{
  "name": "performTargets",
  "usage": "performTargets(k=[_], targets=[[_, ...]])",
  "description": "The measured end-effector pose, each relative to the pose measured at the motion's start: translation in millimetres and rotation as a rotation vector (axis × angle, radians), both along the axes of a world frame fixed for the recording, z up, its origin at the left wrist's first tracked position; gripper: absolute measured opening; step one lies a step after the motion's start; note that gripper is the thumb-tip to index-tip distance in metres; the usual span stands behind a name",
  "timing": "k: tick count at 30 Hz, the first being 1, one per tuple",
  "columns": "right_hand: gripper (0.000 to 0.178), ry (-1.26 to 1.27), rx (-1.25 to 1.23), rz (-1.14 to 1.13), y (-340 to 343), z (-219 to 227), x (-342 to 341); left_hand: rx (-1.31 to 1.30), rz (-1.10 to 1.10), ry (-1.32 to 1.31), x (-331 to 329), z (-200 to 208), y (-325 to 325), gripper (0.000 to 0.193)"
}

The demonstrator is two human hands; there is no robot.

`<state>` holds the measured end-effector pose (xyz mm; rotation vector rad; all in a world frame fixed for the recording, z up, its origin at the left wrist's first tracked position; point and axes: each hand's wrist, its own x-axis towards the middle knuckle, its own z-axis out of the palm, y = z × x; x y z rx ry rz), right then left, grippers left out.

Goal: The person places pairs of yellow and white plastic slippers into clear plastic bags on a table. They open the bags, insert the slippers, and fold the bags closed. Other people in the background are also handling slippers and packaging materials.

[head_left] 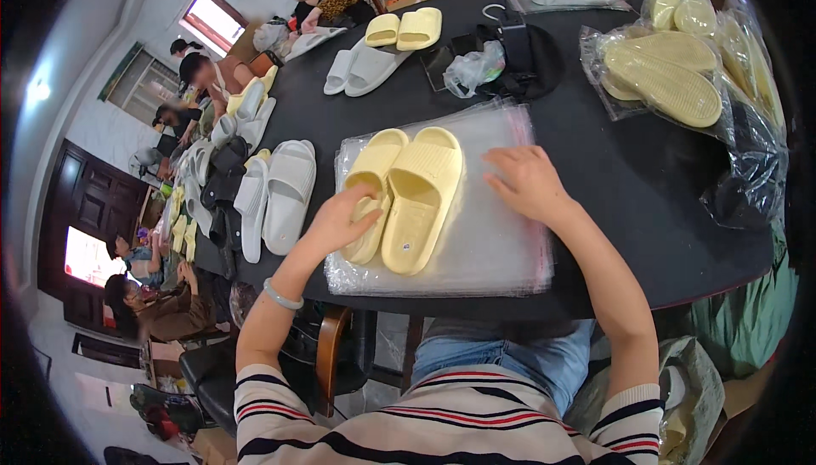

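Note:
A pair of pale yellow slide slippers lies on a stack of clear plastic bags (501, 235) in front of me. My left hand (340, 220) is on the left slipper (374, 155), its thumb and fingers bent over the footbed just behind the strap. Part of that grip is hidden by the hand itself. Beside it, the right slipper (422, 201) shows its ribbed strap and a small mark near the heel. My right hand (529, 183) hovers over the stack's right side, fingers apart and holding nothing.
Grey slippers (289, 197) stand to the left, and grey and yellow ones (382, 53) farther off. Bagged yellow slippers (667, 74) lie at the right. A dark bag (514, 53) sits beyond the stack on the black table (612, 235). Several people work around it.

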<state>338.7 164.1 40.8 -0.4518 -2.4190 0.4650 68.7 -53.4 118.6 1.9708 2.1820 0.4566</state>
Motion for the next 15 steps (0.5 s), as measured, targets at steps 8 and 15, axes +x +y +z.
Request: performTargets(k=[8, 15], targets=[[0.055, -0.156, -0.028, 0.114, -25.0, -4.8, -9.5, -0.141, 0.021, -0.014, 19.2, -23.2, 20.0, 0.042], [0.059, -0.25, 0.039, 0.139, -22.1, -4.3, -8.7, 0.092, 0.127, -0.212, 18.8, -30.3, -5.8, 0.039]])
